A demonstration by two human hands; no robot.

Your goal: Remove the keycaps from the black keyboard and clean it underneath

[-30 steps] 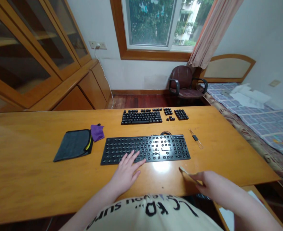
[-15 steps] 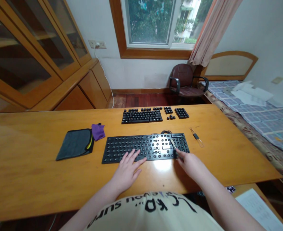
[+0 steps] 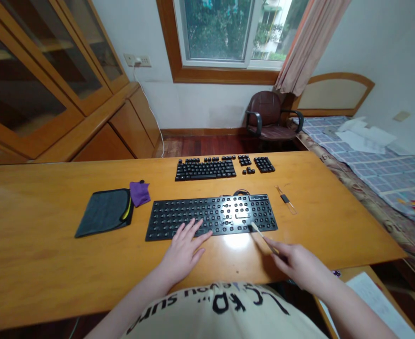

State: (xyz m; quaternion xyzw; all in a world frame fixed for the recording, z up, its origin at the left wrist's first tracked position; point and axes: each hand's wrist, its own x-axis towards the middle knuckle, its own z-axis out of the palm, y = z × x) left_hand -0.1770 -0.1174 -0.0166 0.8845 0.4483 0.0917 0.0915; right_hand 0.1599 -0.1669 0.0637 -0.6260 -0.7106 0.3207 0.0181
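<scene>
A black keyboard without its keycaps lies on the wooden desk in front of me. My left hand rests on its lower edge, fingers spread and laid flat. In my right hand is a slim brush with a pale handle, held between thumb and fingers. The brush's head meets the keyboard's front edge, just left of the number pad; its bristles are hard to make out. Behind the keyboard, the removed keycaps sit in keyboard order, with the number-pad keycaps grouped at the right.
Left of the keyboard lie a dark grey cloth with a yellow strip and a purple cloth. A wire keycap puller lies to the right. Papers sit below the desk's right front edge. A chair stands beyond the desk.
My right hand has pulled the brush toward me, from the upper number-pad area down to the keyboard's front edge. My left hand stays in place on the keyboard.
</scene>
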